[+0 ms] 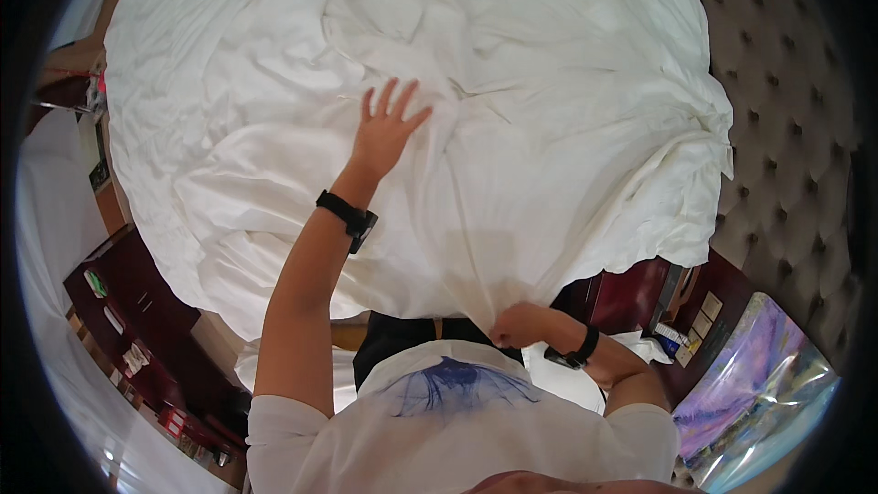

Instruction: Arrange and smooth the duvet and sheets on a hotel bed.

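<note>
A large, wrinkled white duvet or bed cover (pixel 549 171) is spread over the bed before me. My left hand (pixel 385 134) is over its middle with the fingers spread and nothing held; whether the palm presses on the cloth I cannot tell. Close to my waist, my right hand (pixel 514 326) is closed on the near edge of the cover. Taut folds run from that fist up across the cloth. Each wrist bears a black band.
A tufted grey-brown headboard (pixel 775 137) stands at the right. Below it are a dark red bedside cabinet (pixel 627 295) and a colourful picture (pixel 754 384). A dark red desk (pixel 164 329) with small items is at the lower left, beside white curtains (pixel 51 199).
</note>
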`<act>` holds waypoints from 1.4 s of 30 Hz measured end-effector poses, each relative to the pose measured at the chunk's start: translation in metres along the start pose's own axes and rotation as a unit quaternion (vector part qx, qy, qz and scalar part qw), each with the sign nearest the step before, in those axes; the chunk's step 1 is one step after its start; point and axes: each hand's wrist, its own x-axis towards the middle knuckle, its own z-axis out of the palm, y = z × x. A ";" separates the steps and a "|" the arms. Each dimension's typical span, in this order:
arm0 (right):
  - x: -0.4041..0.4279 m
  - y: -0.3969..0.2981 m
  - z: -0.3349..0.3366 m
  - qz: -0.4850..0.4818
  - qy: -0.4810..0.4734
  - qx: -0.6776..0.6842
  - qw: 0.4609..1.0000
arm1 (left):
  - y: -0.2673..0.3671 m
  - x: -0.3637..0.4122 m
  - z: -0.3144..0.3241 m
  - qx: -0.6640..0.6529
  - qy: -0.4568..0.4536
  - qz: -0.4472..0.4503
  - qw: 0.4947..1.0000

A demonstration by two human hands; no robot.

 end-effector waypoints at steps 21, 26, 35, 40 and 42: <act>0.061 0.116 -0.137 0.199 0.462 -0.297 0.812 | 0.052 -0.102 0.019 -0.270 -0.189 -0.247 0.911; 0.034 0.086 -0.101 0.042 0.545 -0.163 0.821 | 0.069 -0.039 0.046 -0.241 -0.045 -0.364 0.899; -0.060 0.012 -0.050 0.103 0.539 -0.008 0.836 | 0.062 -0.068 0.037 -0.672 0.086 -0.518 0.522; -0.043 0.018 -0.031 0.168 0.417 0.025 0.893 | 0.082 -0.168 -0.048 -0.742 0.154 -0.498 0.422; -0.023 0.024 -0.034 0.277 0.355 -0.063 0.891 | 0.089 -0.215 -0.074 -0.607 0.000 -0.533 0.590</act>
